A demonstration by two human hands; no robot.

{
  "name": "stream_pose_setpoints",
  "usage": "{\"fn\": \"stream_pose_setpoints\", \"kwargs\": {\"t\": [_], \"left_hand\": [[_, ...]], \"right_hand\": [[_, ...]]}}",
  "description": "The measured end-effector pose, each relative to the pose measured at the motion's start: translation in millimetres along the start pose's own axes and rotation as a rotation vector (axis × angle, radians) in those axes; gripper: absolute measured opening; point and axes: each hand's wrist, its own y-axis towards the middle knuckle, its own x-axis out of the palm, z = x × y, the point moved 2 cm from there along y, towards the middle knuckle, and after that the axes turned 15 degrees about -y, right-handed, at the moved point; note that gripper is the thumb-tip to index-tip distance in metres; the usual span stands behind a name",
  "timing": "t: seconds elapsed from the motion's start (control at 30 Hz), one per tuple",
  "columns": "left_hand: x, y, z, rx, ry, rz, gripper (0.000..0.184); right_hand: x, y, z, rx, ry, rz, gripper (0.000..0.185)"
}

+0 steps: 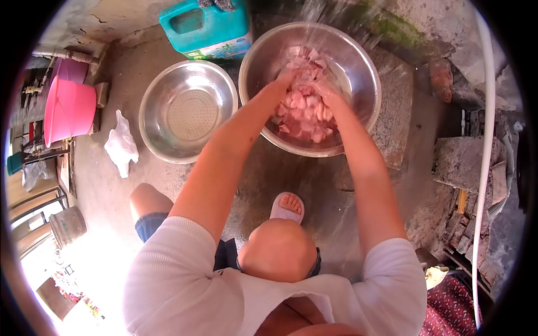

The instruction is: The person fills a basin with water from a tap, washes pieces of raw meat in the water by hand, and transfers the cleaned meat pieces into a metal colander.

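Observation:
A large stainless-steel basin (367, 73) holds a heap of pale pink raw meat pieces (302, 112). Both arms reach down into it. My left hand (290, 75) is at the left side of the heap, touching the meat. Opposite it, my right hand (324, 87) presses against the meat from the right. Motion blur and the meat hide the fingers of both hands. Water (314, 12) splashes around the basin's far rim. Just left of the basin stands a steel colander (193, 115) with a perforated bottom and no food in it.
A teal plastic jug (207, 28) stands behind the colander by the wall. A crumpled white plastic bag (121, 144) lies on the floor at left, near a pink bucket (70, 109). A stone slab (395, 106) lies right of the basin. A white hose (486, 140) hangs at far right.

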Motion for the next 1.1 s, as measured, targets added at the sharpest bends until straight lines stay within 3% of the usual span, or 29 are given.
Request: {"fn": "stream_pose_setpoints", "kwargs": {"t": [0.07,0.13,0.17,0.27,0.33,0.43,0.5,0.53,0.57,0.6,0.67,0.73,0.83,0.87,0.9,0.93,1.0,1.1], "left_hand": [[18,-15,9,0.142,0.057,0.023,0.030],[48,-81,26,0.282,-0.019,-0.036,0.027],[45,-92,32,0.337,0.070,-0.169,0.028],[45,-142,47,0.066,0.129,-0.085,0.033],[21,-130,33,0.012,0.238,0.049,0.052],[31,-132,-3,-0.006,0.163,0.177,0.069],[19,-79,-44,-0.096,0.004,0.240,0.072],[8,-49,-61,-0.160,-0.046,0.181,0.064],[37,-82,-47,-0.241,-0.128,-0.001,0.063],[47,-102,-35,-0.008,-0.190,-0.005,0.048],[36,-90,-28,0.335,-0.364,-0.119,0.028],[8,-72,-11,0.353,-0.141,-0.203,0.036],[-13,-80,-6,0.263,-0.067,-0.086,0.040],[-13,-88,-9,0.239,-0.078,-0.009,0.040],[-10,-96,-11,0.219,-0.090,0.064,0.041],[0,-113,-15,-0.026,-0.029,0.320,0.039],[13,-99,-39,-0.032,-0.054,0.250,0.036],[-8,-23,-95,0.114,-0.071,0.068,0.034]], "right_hand": [[-8,4,18,0.042,0.130,0.074,0.069],[-15,-58,-56,-0.054,0.072,0.121,0.068],[-14,-84,-80,-0.088,0.047,0.140,0.067],[-48,-87,-54,-0.027,-0.234,0.227,0.067],[-37,-107,-45,0.196,-0.151,0.345,0.065],[-28,-43,67,0.276,-0.173,0.435,0.045],[17,-54,36,0.309,0.255,0.262,0.032],[33,-60,22,0.320,0.481,0.194,0.026],[37,-64,13,0.331,0.512,0.235,0.026],[35,-67,3,0.330,0.543,0.274,0.025],[12,-69,-1,0.046,0.512,0.091,0.026],[-14,-85,-12,0.000,0.363,0.212,0.025],[-39,-90,10,-0.086,0.007,0.412,0.031],[-44,-83,20,-0.134,-0.134,0.489,0.035],[-35,-89,26,-0.107,-0.375,0.736,0.044],[-41,-58,62,-0.091,-0.698,0.796,0.063],[4,-63,59,0.041,-0.448,0.776,0.066],[42,-64,37,0.117,0.217,0.372,0.070]]}}
